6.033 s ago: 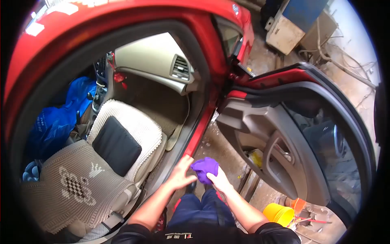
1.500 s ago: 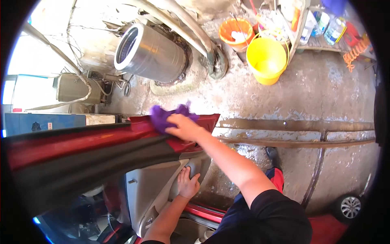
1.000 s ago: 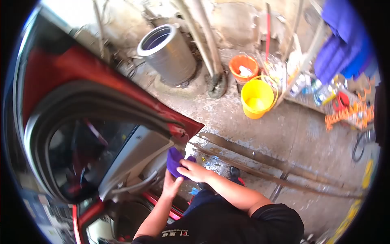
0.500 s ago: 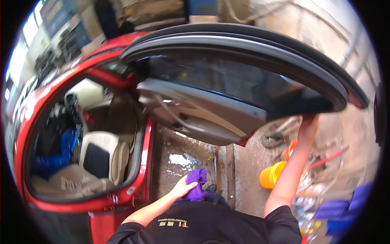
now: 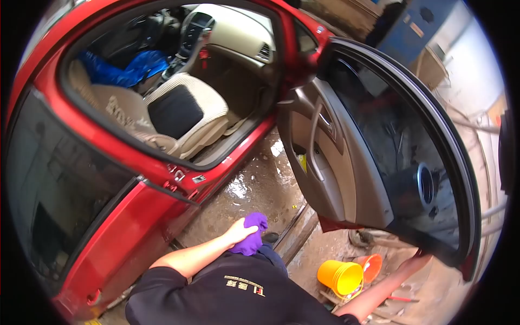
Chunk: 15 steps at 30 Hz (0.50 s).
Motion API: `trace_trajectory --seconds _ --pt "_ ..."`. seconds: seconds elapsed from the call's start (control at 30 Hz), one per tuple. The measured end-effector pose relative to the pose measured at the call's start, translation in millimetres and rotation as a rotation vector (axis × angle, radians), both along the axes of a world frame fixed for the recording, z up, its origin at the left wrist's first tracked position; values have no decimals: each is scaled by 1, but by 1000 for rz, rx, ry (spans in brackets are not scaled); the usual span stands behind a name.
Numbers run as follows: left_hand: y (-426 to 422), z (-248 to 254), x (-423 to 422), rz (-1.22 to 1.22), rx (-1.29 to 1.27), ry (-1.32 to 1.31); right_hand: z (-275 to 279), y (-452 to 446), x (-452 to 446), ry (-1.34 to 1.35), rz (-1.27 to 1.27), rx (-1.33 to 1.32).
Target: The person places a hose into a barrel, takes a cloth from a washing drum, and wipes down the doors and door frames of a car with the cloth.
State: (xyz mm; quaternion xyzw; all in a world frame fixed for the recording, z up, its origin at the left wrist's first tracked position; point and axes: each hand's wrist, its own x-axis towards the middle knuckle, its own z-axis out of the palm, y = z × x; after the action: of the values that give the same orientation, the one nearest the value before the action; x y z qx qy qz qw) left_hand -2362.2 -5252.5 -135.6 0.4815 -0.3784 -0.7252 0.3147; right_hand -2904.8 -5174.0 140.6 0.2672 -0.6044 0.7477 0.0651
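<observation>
Had one purple cloth (image 5: 253, 234) bunched in my left hand (image 5: 236, 232), just in front of my shirt (image 5: 227, 284). One yellow bucket (image 5: 337, 275), one orange bucket (image 5: 371, 266) on the floor (image 5: 254, 184). My hands were well apart: the right hand (image 5: 415, 263) was at the open front door (image 5: 346, 173), whose edge blocked my fingers, so I honestly can't tell if they gripped. Blue plastic (image 5: 127, 70) lay past the seat (image 5: 216, 105). A second earlier, both hands were on the cloth.
</observation>
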Motion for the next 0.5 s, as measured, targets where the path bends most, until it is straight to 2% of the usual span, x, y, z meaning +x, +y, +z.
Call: trace_trajectory --seconds 0.03,0.1,0.17,0.2,0.27,0.3,0.37,0.4,0.43,0.5 --pt "4 6 4 31 5 10 3 8 30 -3 -73 30" --pt "18 22 14 -96 -34 61 9 27 103 42 -171 145" --pt "40 13 16 -91 -27 47 1 57 138 381 -256 377" --pt "52 11 16 -72 -78 -8 -1 71 149 390 -225 361" --pt "76 6 18 -68 -135 -60 2 97 166 621 -116 675" --pt "89 4 21 -37 -133 -58 3 99 176 635 -88 665" --pt "114 2 30 -137 -195 -135 8 94 204 1093 163 548" --pt "131 27 43 -87 -157 -157 11 95 242 1015 252 530" --pt "152 42 48 -24 -149 -169 16 91 231 1179 413 686" --pt "182 59 82 -64 -206 -223 22 59 305 1333 635 326"
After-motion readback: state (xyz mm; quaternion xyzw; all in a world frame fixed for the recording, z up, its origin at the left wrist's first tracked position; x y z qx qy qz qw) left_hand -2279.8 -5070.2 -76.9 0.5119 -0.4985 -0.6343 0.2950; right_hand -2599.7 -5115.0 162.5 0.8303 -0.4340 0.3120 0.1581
